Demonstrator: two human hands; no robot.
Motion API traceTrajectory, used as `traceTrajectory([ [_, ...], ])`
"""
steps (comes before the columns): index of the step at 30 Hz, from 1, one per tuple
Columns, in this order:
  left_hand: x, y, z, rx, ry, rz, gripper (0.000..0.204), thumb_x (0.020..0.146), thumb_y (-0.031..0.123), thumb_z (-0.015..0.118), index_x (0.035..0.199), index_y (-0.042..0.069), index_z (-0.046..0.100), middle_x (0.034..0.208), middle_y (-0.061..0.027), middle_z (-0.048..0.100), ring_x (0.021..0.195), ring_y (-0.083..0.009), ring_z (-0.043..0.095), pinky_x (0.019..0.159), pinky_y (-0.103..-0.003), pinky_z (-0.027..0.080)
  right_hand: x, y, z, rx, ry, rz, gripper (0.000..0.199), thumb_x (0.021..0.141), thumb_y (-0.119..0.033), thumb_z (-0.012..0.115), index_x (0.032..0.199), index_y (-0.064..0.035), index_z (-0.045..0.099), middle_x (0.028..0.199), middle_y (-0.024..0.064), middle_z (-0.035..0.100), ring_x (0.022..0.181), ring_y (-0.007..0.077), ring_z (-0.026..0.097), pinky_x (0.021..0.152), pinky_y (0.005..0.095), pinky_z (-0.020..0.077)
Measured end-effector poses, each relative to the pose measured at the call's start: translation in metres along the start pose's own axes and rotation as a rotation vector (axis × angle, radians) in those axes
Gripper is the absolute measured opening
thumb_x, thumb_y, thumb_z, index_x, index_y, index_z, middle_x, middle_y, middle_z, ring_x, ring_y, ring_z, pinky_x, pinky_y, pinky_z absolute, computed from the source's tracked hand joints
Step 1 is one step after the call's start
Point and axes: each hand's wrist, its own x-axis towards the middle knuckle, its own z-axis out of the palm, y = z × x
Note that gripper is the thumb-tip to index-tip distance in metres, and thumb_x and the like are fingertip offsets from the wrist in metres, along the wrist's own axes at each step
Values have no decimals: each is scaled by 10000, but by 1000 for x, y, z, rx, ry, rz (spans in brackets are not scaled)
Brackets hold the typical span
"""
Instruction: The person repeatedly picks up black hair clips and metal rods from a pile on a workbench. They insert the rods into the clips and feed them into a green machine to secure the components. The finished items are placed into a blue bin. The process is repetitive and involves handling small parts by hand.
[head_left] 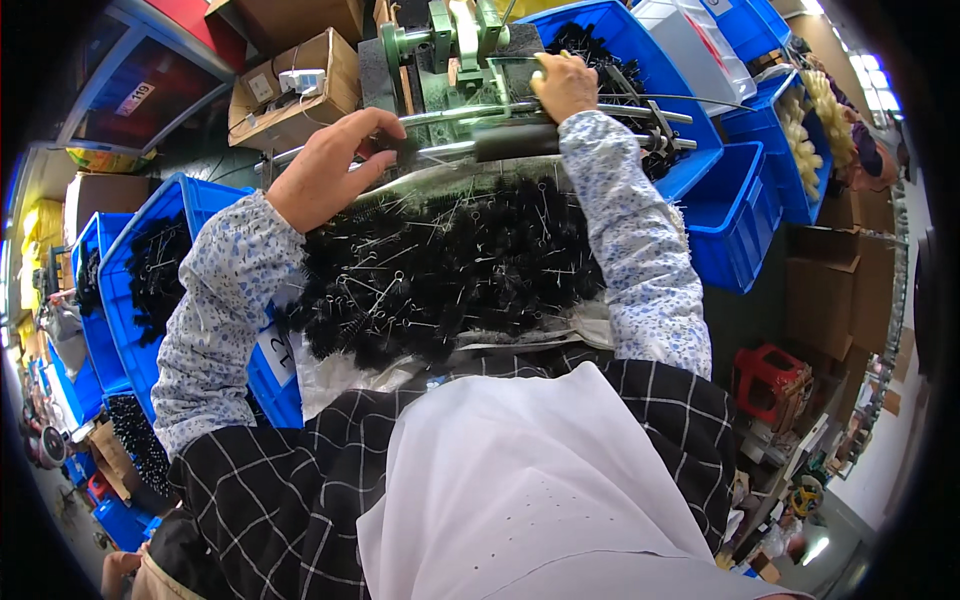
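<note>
I see both hands up at the green machine (455, 40), past a heap of black wire brushes (450, 265) that fills the tray right in front of the body. Left hand (325, 165) is curled, fingers closed down on the near end of a metal rod (440, 118) at the machine's front edge; can't tell if a brush is pinched under the fingers. Right hand (563, 85) is closed on the machine's black-handled lever (520, 138), knuckles up. Rod and lever both run left-right across the view, so the long axis lies between the two hands, left hand at its left end, right hand near the middle. Brush heap sits below both wrists, nearer the left hand. Blue bins (740, 215) of more brushes stand either side.
</note>
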Motion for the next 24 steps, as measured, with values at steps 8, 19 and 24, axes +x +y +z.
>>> traceTrajectory([
  [8,16,-2,14,-51,-85,-46,231,804,28,552,1013,8,458,916,-81,569,881,-162,575,841,-287,449,35,39,-11,72,-401,107,252,855,-259,451,1020,-282,640,979,71,634,894,269,614,753,407,487],
  [19,35,-10,58,-183,215,62,272,802,31,620,1028,19,469,1003,-77,578,889,-168,609,814,-291,482,-47,-74,-95,976,-449,-170,274,860,-222,561,1097,-86,585,820,118,629,773,191,620,605,303,486],
  [24,-4,-23,55,-23,13,-49,347,791,51,603,1100,17,448,1046,-164,563,917,-267,593,830,-350,477,-15,-38,-53,279,-33,-68,193,830,-153,570,1008,-117,635,756,82,635,656,201,618,608,325,509],
])
